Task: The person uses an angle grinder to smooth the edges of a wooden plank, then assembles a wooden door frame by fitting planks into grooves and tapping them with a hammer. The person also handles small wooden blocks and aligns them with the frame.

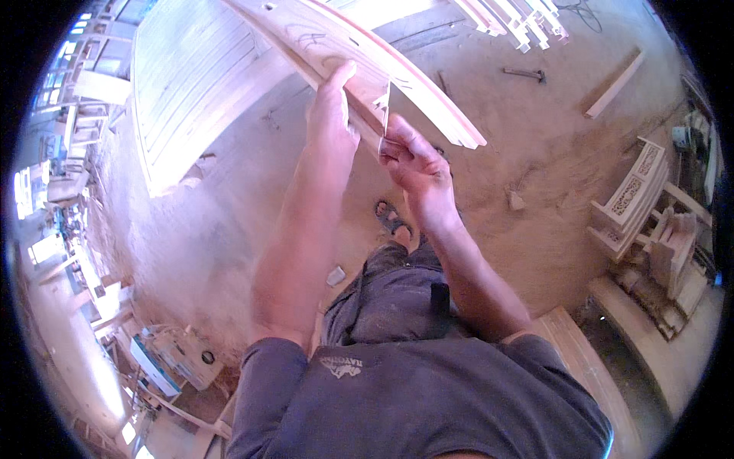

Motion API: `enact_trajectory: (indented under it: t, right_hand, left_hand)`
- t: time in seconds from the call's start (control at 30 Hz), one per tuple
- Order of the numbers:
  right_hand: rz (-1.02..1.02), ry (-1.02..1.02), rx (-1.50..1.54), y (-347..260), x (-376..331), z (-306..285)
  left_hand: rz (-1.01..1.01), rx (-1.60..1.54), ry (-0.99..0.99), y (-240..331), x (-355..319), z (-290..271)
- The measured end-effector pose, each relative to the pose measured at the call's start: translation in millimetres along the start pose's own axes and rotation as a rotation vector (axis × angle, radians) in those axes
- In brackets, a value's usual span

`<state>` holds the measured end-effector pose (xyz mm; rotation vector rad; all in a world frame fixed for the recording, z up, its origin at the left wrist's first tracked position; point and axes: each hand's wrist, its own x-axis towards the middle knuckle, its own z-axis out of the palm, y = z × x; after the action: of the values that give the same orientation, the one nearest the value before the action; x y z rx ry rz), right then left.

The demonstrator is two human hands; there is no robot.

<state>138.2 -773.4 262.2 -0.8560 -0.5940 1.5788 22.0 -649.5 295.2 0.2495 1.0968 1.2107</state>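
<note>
Board (359,57) of pale wood slants at twelve o'clock, with pencil marks on its face and a red edge on its far side. The left hand (332,103) grips its near edge, thumb on top. The right hand (417,157) is closed around the near end, its fingers curled; those fingers hide part of the wood, so I cannot tell just how that end looks.

A big wood panel (202,76) stands between ten and eleven o'clock. The board covers part of it and blocks the view.

At one o'clock, a bunch of wood sticks (520,19) sits near the top. Below it, a hammer (527,74) lies on the floor. A loose wood strip (615,86) lies at two o'clock, out past the hammer.

Near three o'clock there is a carved wood piece (641,183), with more wood piled just below it. A small bucket (680,138) is above it, close to the rim.

At four o'clock, a long plank (585,363) runs beside the person's right arm. At eight o'clock there is a machine (172,356). A little white block (336,275) is on the floor at seven o'clock, close to the middle, near the sandal (391,218).
</note>
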Motion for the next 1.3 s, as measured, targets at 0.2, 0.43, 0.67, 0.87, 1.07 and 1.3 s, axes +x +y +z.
enact_trajectory:
  t: [0.2, 0.43, 0.67, 0.87, 1.07, 1.3]
  right_hand:
    - [0.163, 0.022, 0.234, 10, 6, -19]
    - [0.227, -0.041, 0.292, 22, 3, -27]
    - [0.239, -0.014, 0.235, 28, 3, -35]
    - [0.239, -0.002, 0.176, 30, 4, -50]
    - [0.216, 0.033, 0.156, 32, 5, -56]
    - [0.199, 0.168, 0.263, 30, 0, -50]
  left_hand:
    - [0.050, 0.360, 0.198, -29, 17, -12]
    - [0.072, 0.288, 0.108, -50, 22, -31]
    - [0.176, 0.314, 0.137, -71, 36, -45]
    - [0.151, 0.380, 0.170, -76, 25, -35]
    - [0.131, 0.437, 0.141, -85, 34, -32]
    - [0.139, 0.462, 0.214, -111, 56, -32]
